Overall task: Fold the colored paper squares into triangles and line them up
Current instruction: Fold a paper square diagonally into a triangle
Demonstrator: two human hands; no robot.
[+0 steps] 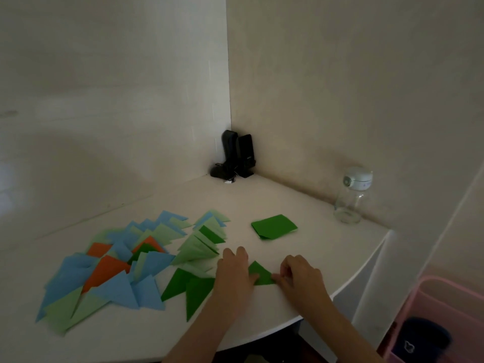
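A dark green folded triangle (258, 273) lies on the white table (301, 258) between my hands. My left hand (234, 271) rests flat with its fingers pressing the triangle's left side. My right hand (298, 275) has curled fingers that pinch the triangle's right corner. A small stack of dark green paper squares (273, 227) sits behind, further up the table. To the left lie many folded triangles: two dark green ones (188, 286), pale green ones (201, 247), blue ones (120, 289) and orange ones (108, 271), overlapping in rough rows.
A clear glass bottle with a pale lid (352, 195) stands at the back right near the wall. Two black speakers (237, 154) stand in the corner. The table's curved front edge runs below my arms. A pink bin (445, 318) stands on the floor at right.
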